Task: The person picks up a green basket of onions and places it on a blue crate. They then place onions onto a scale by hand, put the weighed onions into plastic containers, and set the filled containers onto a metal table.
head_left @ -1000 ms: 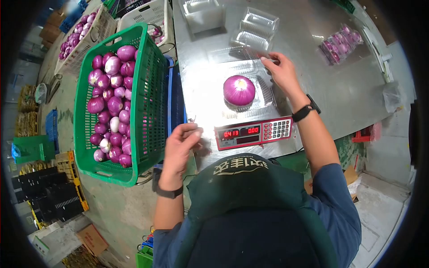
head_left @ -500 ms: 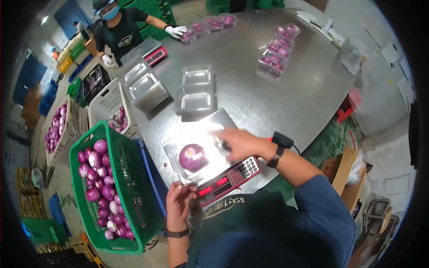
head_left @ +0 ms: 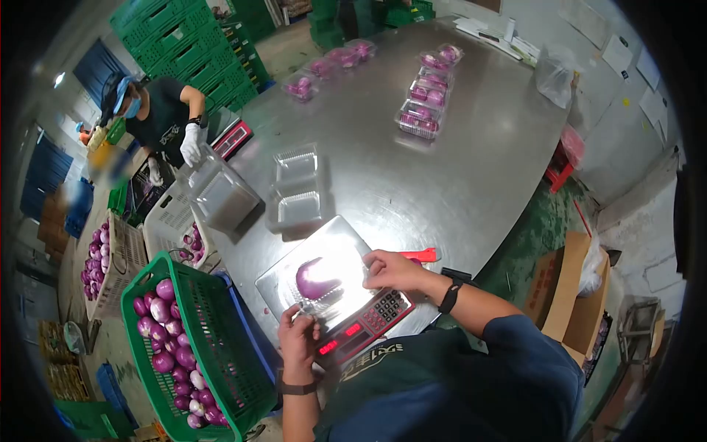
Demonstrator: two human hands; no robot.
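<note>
- Steel table: bears the scale.
- Scale: clear tray with one red onion being weighed; more onions likely needed.
- Right hand: fingers curled at tray's edge.
- Left hand: pinching tray's near corner.

Steel table: scale, trays

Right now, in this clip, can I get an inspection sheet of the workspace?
Surface: steel table, shiny, with glare on the scale.
Job's things: one red onion in a clear tray on the scale; green crate of onions beside the table.
Clutter: empty clear trays; packed onion trays; red-handled tool.
Hands: left hand at the scale's front edge; right hand on the scale's right side; grip unclear.
Cables: nothing seen.
Surroundings: co-worker in white gloves; stacked green crates; cardboard box.
</note>
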